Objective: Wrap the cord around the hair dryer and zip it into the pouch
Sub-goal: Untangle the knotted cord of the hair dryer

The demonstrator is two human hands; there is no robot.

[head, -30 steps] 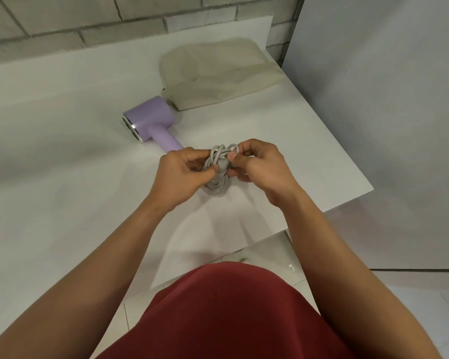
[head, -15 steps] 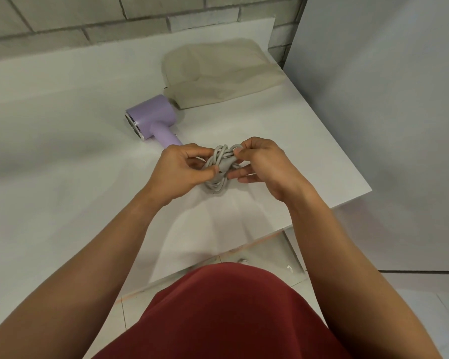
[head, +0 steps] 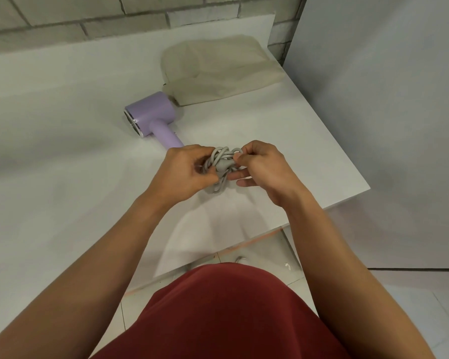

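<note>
Both hands meet over the counter (head: 62,156), a little in from its near edge and toward its right side, with the grey cord (head: 219,161) bunched in loose loops between them. The left hand (head: 184,174) has its fingers curled round the left side of the bundle. The right hand (head: 266,172) pinches the loops at the upper right between thumb and forefinger, its other fingers reaching under the bundle. Whether the lowest loops touch the counter cannot be told.

The lilac hair dryer (head: 151,115) lies on its side near the middle of the counter. Its open end faces the left edge and its handle runs toward the hands, the tip hidden behind the left hand. The beige pouch (head: 218,68) lies flat at the far right corner, its near left corner just beside the dryer's barrel. A brick wall (head: 88,19) runs along the far edge. Nearest the camera are a red garment (head: 218,312) and tiled floor (head: 425,320).
</note>
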